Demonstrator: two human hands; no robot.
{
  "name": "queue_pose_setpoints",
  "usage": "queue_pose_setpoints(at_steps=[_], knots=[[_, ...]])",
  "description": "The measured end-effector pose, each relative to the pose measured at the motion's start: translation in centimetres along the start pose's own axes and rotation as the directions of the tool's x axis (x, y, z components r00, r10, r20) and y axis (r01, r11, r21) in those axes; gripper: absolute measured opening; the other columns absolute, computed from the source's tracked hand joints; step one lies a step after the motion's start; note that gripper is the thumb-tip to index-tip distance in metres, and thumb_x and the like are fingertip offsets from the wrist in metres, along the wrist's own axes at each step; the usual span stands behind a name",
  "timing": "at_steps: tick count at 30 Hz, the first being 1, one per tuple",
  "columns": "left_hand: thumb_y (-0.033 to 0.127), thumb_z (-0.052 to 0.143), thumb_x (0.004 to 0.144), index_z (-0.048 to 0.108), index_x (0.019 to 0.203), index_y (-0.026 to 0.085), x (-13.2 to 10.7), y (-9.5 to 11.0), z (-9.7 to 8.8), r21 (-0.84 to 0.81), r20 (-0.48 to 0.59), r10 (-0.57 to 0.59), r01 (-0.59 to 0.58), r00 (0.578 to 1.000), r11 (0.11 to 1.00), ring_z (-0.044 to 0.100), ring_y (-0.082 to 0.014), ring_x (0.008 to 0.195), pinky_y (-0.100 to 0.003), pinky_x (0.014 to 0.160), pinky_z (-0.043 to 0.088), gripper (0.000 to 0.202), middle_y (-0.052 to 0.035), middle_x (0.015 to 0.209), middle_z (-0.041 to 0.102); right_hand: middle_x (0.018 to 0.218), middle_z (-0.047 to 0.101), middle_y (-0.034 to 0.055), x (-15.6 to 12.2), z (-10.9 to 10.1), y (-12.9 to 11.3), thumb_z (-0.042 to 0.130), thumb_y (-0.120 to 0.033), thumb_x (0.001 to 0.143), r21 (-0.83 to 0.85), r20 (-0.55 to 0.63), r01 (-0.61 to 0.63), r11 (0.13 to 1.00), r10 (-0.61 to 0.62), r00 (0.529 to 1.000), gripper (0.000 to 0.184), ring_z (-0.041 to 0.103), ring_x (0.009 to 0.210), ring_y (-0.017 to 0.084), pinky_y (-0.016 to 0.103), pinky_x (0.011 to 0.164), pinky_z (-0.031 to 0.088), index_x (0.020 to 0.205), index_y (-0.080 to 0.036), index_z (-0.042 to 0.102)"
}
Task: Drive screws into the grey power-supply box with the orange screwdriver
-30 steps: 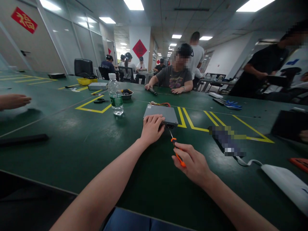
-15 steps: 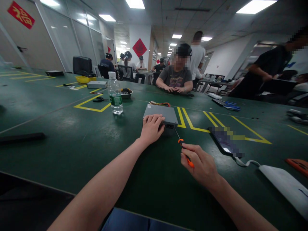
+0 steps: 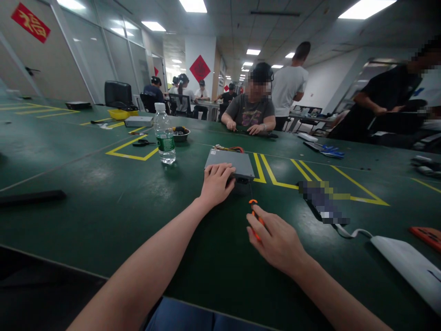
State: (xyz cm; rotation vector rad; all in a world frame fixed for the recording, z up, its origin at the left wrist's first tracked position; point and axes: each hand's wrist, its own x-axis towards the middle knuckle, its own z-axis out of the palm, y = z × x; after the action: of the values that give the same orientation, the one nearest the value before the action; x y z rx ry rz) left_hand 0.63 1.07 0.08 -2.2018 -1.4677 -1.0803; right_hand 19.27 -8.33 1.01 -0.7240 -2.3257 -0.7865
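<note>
A flat grey metal box (image 3: 231, 163) lies on the green table (image 3: 103, 202), with coloured wires (image 3: 229, 148) at its far edge. My left hand (image 3: 216, 184) rests on the box's near left corner, fingers curled over its edge. My right hand (image 3: 274, 240) is closed round an orange-handled screwdriver (image 3: 254, 212). The thin shaft points at the near edge of the box, just right of my left hand.
A water bottle (image 3: 164, 134) stands left of the box, with scissors (image 3: 143, 143) and a bowl (image 3: 181, 134) behind. A phone (image 3: 322, 200) and a white device (image 3: 408, 266) lie to the right. A dark bar (image 3: 32, 197) lies at left. People sit and stand across the table.
My right hand shifted left, and the screwdriver's tip swung back toward the box's near edge. My left hand stayed on the box. A standing person behind moved to the right.
</note>
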Motion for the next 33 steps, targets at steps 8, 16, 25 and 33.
queue_pose_setpoints(at_steps=[8, 16, 25, 33], knots=[[0.028, 0.047, 0.084, 0.052, 0.108, 0.026, 0.0, 0.1, 0.1, -0.008, -0.006, -0.007, 0.007, 1.0, 1.0, 0.043, -0.0197, 0.115, -0.039, 0.099, 0.025, 0.024, -0.0007, 0.123, 0.054, 0.097, 0.061, 0.0137, -0.2, -0.5, 0.2, 0.049, -0.029, 0.088, -0.036, -0.006, 0.005, 0.999, -0.005, 1.0, 0.016, 0.057, 0.068, 0.015, 0.028, 0.063, 0.045, 0.084, -0.017, 0.059], [0.029, 0.047, 0.085, 0.051, 0.109, 0.026, 0.0, 0.0, 0.1, -0.005, -0.001, 0.001, -0.001, 1.0, 1.0, 0.043, -0.0198, 0.115, -0.039, 0.098, 0.025, 0.025, -0.001, 0.122, 0.054, 0.105, 0.056, 0.0189, -0.1, -0.2, -0.3, 0.038, -0.024, 0.089, 0.1, 0.081, -0.042, 0.994, 0.034, 0.996, 0.025, 0.059, 0.082, 0.019, 0.029, 0.067, 0.05, 0.098, -0.01, 0.057], [0.028, 0.047, 0.084, 0.052, 0.109, 0.026, 0.0, 0.0, 0.0, -0.008, -0.001, -0.003, 0.003, 1.0, 1.0, 0.042, -0.0199, 0.115, -0.039, 0.098, 0.026, 0.025, -0.0011, 0.122, 0.054, 0.104, 0.058, 0.016, -0.5, -0.4, 0.7, 0.05, -0.029, 0.087, 0.035, -0.044, -0.025, 0.999, 0.027, 0.999, 0.018, 0.06, 0.073, 0.016, 0.026, 0.061, 0.049, 0.096, -0.015, 0.059], [0.028, 0.048, 0.084, 0.052, 0.108, 0.026, 0.0, 0.1, 0.0, -0.001, 0.002, -0.008, 0.008, 1.0, 1.0, 0.043, -0.0195, 0.115, -0.038, 0.098, 0.026, 0.025, -0.0007, 0.122, 0.054, 0.116, 0.048, 0.021, -0.6, -0.4, 0.7, 0.035, -0.028, 0.09, 0.216, 0.078, -0.041, 0.976, 0.025, 0.997, 0.03, 0.057, 0.095, 0.025, 0.037, 0.072, 0.051, 0.107, -0.012, 0.054]])
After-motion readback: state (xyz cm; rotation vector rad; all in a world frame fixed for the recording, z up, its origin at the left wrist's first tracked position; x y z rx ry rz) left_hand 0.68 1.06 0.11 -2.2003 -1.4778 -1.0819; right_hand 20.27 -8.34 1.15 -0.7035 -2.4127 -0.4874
